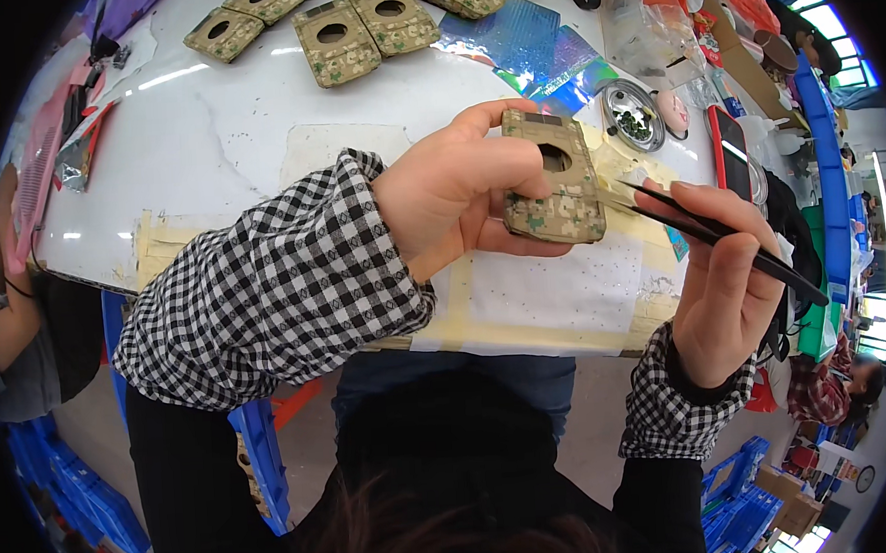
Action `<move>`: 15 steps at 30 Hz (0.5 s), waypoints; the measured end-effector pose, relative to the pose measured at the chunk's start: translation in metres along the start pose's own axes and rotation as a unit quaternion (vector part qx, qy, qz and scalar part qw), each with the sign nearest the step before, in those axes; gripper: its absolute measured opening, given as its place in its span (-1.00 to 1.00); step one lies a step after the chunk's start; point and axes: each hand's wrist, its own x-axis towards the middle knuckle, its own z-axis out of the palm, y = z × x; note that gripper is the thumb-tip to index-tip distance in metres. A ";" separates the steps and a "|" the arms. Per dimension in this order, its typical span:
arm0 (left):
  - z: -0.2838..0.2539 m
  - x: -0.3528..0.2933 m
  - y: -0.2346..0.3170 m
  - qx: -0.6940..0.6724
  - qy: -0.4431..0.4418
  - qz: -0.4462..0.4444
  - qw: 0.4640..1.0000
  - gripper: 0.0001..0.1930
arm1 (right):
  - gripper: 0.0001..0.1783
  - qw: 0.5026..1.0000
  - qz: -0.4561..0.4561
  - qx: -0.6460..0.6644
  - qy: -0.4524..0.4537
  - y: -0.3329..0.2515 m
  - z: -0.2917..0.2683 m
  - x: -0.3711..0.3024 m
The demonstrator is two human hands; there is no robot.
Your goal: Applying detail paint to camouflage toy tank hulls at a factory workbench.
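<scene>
My left hand (pixel 468 180) is closed round a camouflage-patterned case (pixel 571 202) with a dark oval hole in its front face. The thumb presses on the face beside the hole, and the case is held above the table. In my right hand (pixel 728 272) is a pair of black tweezers (pixel 696 225), pinched between thumb and fingers. Their tips point left, close to the right edge of the case; whether they touch it or grip anything small, I cannot make out. Below the case lies a white sheet (pixel 545 301) taped down with yellowish tape.
Several similar camouflage cases (pixel 336 44) lie at the far side. Shiny blue holographic sheets (pixel 511 38) are right of them. A round clear dish (pixel 633 116) holding small dark green pieces stands by a red-edged phone (pixel 729 151). Another person's arm (pixel 14 309) shows at the left.
</scene>
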 end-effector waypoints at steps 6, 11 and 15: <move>-0.006 0.005 0.003 -0.020 0.025 0.019 0.999 -0.39 | -0.45 0.998 -0.013 -0.018 0.062 0.001 -0.005 -0.005; -0.008 0.005 0.004 -0.019 0.024 0.014 0.999 -0.39 | -0.44 0.997 -0.016 -0.028 0.069 0.003 -0.007 -0.011; -0.008 0.005 0.003 -0.011 0.023 0.015 1.000 -0.38 | -0.44 0.997 -0.019 -0.030 0.066 0.004 -0.010 -0.013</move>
